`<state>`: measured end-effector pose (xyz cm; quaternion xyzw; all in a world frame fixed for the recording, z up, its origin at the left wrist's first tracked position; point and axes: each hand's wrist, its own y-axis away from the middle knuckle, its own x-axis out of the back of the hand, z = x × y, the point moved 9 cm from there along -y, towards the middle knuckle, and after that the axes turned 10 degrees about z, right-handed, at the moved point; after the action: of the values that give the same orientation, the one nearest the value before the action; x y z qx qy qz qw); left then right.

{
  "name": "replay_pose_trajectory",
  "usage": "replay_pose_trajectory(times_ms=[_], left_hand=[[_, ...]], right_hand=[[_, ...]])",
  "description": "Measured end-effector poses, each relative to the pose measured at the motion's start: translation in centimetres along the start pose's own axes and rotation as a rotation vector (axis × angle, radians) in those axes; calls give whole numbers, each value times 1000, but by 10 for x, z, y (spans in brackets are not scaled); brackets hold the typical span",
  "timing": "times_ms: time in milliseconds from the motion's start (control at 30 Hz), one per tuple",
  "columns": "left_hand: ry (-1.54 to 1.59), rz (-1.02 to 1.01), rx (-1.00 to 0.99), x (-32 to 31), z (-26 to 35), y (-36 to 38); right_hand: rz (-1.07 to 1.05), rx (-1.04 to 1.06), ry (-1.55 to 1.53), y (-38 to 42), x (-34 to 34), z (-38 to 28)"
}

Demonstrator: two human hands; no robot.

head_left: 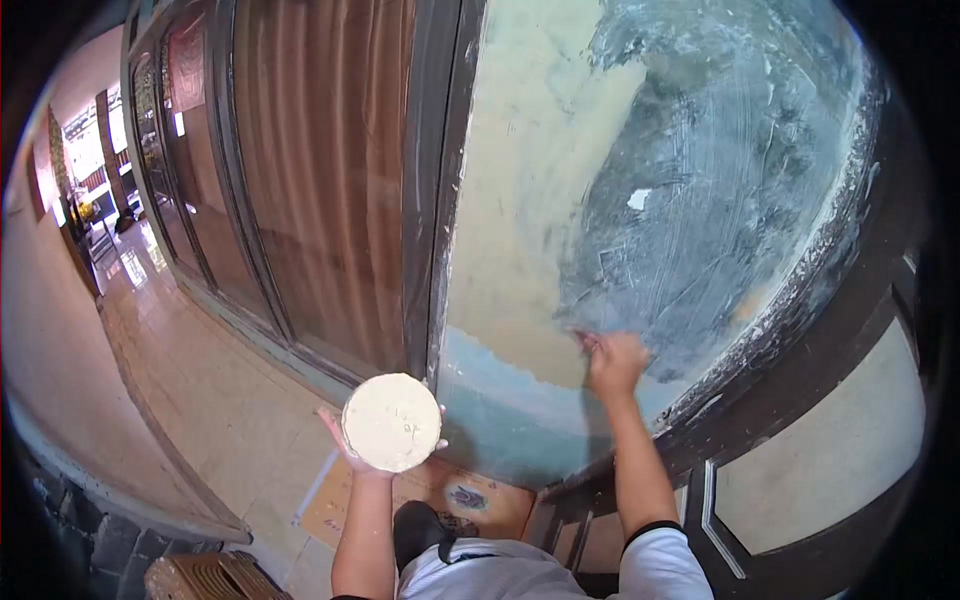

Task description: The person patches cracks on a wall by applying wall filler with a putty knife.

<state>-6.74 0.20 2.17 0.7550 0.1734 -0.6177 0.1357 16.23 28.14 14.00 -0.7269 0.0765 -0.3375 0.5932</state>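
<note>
My left hand [352, 448] supports a round container [392, 422] from below, its top filled with a smooth cream-coloured paste. My right hand [616, 362] is raised against the wall with its fingers closed round a small tool, mostly hidden by the hand. Around it the wall [680, 190] shows rough grey-blue patches with scratches, and a cream layer [525, 190] covers its left part. Below the cream layer runs a pale blue-green band [500, 400].
Left of the wall stands a dark-framed window [425, 200] with a brown curtain [325, 170]. A panelled door [830, 450] is at the right. Below lie an orange mat [400, 492], a tiled floor [215, 400] and a brown slatted object [210, 577].
</note>
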Motion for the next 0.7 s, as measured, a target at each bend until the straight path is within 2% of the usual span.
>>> replay_pose_trajectory(times_ms=[100, 133, 167, 233, 267, 333, 367, 400, 433, 467, 500, 533, 600, 700], left_hand=[[-387, -107, -33, 14, 6, -1], [-389, -107, -35, 14, 6, 2], [-345, -110, -32, 15, 6, 6], [-226, -69, -43, 18, 9, 13], [-223, -67, -42, 12, 6, 19], [139, -75, 33, -2, 1, 29], [-35, -24, -6, 11, 7, 26], [-41, -25, -5, 17, 9, 24], [-170, -39, -24, 20, 11, 20], [-295, -48, -44, 21, 12, 19], [-262, -13, -42, 22, 10, 19], [-261, -10, -45, 22, 8, 20], [-153, 1, -40, 21, 7, 16], [-251, -85, -9, 9, -3, 11]], right_hand=[[137, -28, -29, -31, 43, 4], [210, -30, -82, -33, 50, 3], [179, -46, -141, -16, 39, 4], [-50, -24, -39, 58, -18, 12], [-116, 10, -87, 88, -34, 4], [-187, 41, -132, 105, -43, 0], [-165, 29, -42, 100, -43, 15], [-140, 14, 47, 89, -44, 27], [-127, -93, 111, 53, -23, 35], [32, -122, 74, 15, 10, 38], [186, -151, 38, -7, 40, 41], [182, -150, 36, -14, 53, 40], [348, -131, -17, -24, 79, 38], [75, -118, -81, 51, 22, 37]])
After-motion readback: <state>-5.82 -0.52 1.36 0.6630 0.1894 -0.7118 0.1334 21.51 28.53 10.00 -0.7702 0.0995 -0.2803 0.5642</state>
